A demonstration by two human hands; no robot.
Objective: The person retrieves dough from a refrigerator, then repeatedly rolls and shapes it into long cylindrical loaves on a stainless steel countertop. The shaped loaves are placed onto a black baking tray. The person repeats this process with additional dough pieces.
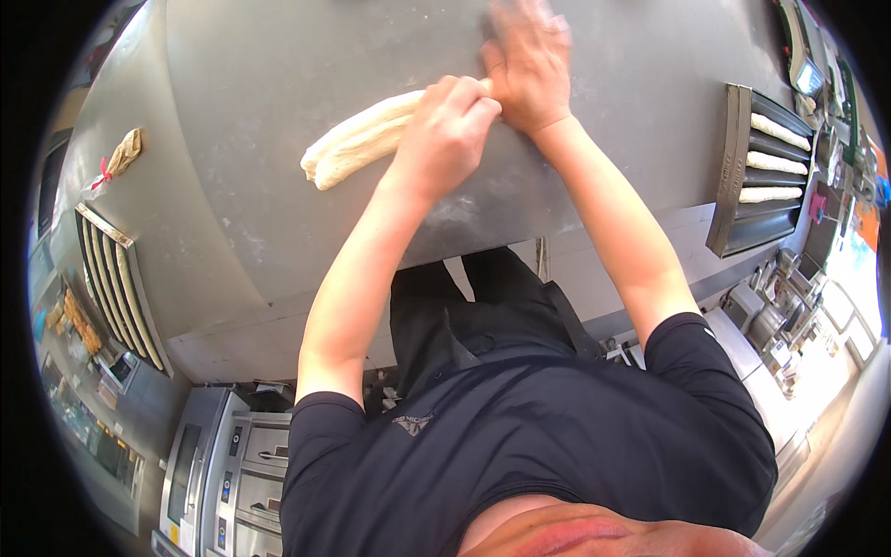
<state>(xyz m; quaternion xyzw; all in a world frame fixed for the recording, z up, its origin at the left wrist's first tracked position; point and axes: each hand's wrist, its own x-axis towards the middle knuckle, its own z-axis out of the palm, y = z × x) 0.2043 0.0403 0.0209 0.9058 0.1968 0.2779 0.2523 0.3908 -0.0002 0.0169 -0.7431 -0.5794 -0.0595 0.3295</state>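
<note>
A long piece of pale dough (355, 143) lies aslant on the grey metal worktop (278, 63), with a lengthwise groove along it. My left hand (445, 132) is closed over its right part, fingers curled, and hides some of it. Just to the right, my right hand (532, 69) is stretched forward, thumb apart from the other fingers. Its fingertips are blurred by motion, and the thumb side of its palm is at the dough's right end. Whether it presses on that end cannot be told.
At the right edge stands a dark channelled baguette pan (731, 167) with three dough strips. Another channelled pan (104, 226) with several strips is at the left, below a bag (125, 153) with a red tie. Deck ovens (257, 473) stand at the lower left.
</note>
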